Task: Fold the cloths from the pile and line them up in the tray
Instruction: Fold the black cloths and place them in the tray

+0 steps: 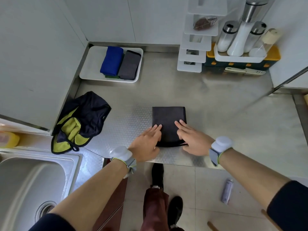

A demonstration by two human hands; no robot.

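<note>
Our left hand (146,145) and right hand (191,140) press flat, fingers straight, gripping nothing, on the near half of a folded dark cloth (168,119) on the counter (216,105). Its long axis runs near to far; the white tray (90,64) lies far-left, nearer our left hand.

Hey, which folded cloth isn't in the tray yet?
The dark charcoal folded cloth on the steel counter, under the left hand and right hand. The blue folded cloth and grey folded cloth lie in the white tray.
</note>
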